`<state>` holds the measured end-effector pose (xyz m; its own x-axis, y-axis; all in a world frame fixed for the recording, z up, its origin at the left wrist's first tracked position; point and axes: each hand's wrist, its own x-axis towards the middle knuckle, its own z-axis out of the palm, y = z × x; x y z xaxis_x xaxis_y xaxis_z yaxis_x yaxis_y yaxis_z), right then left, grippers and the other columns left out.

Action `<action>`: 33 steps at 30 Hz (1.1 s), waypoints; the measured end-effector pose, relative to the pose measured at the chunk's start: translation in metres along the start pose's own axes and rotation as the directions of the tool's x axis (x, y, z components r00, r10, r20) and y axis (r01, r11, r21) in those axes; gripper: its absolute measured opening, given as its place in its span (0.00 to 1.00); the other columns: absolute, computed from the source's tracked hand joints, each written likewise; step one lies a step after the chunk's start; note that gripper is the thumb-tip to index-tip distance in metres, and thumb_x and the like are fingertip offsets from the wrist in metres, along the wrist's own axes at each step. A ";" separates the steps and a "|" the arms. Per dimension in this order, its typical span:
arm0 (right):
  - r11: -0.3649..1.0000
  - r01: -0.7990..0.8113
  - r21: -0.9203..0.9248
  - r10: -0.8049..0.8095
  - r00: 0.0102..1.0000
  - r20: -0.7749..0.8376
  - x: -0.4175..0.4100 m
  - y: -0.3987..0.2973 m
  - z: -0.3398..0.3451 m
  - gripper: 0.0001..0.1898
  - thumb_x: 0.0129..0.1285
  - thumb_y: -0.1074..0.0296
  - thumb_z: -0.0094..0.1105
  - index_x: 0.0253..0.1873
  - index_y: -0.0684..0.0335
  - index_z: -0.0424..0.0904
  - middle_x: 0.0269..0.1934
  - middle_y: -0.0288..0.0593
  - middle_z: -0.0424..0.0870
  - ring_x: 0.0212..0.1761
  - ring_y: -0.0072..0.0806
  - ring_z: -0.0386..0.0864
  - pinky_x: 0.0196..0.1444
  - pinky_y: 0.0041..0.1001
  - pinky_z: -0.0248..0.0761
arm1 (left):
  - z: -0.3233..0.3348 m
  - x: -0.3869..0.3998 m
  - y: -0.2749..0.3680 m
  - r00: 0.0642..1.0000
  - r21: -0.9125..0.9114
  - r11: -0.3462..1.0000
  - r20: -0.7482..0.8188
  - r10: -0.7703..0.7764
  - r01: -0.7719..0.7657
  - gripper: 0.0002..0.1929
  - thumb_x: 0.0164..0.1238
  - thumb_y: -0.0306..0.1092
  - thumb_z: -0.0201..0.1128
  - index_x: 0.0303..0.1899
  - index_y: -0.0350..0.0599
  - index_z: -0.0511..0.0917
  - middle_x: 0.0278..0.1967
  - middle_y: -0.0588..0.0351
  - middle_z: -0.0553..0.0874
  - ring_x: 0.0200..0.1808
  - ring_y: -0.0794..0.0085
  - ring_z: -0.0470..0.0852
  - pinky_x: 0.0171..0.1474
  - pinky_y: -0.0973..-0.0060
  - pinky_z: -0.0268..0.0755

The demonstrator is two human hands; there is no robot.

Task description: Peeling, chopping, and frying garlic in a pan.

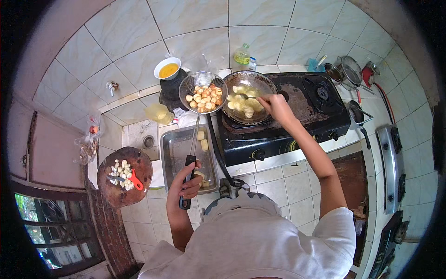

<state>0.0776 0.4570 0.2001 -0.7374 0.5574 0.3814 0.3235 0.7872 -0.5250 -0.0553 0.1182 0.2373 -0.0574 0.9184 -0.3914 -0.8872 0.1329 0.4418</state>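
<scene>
My left hand (188,179) grips the black handle of a wire-mesh skimmer (185,82). Browned fried pieces (205,98) fill part of its basket, which is held at the left rim of a wok (251,120). In the wok, pale pieces (237,104) lie in bubbling oil. My right hand (277,107) holds a spoon-like utensil (244,96) whose dark head is among those pieces; most of its handle is hidden by my fingers. Below the skimmer, a metal tray (170,164) contains several pale blocks (204,144).
The wok sits on the left burner of a black gas stove (299,104). A round wooden board (111,195) at left bears chopped pale pieces and a red-handled knife (136,179). Behind stand a bowl of orange liquid (168,70) and a plastic bottle (241,55). Strainers (351,69) occupy the right corner.
</scene>
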 end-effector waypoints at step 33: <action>0.964 -0.192 0.187 0.193 0.981 0.011 -0.024 -0.035 -0.027 0.10 0.60 0.68 0.55 0.35 0.71 0.78 0.17 0.54 0.75 0.16 0.35 0.76 0.22 0.30 0.67 | -0.003 -0.012 -0.005 1.000 -0.009 1.000 -0.010 0.003 -0.003 0.11 0.71 0.42 0.46 0.44 0.48 0.72 0.11 0.70 0.58 0.05 0.91 0.52 0.07 0.90 0.43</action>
<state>0.1000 0.4227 0.2294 -0.6674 0.6960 0.2648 0.3423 0.6025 -0.7210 -0.0515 0.1055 0.2375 -0.0646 0.9149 -0.3985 -0.8912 0.1268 0.4355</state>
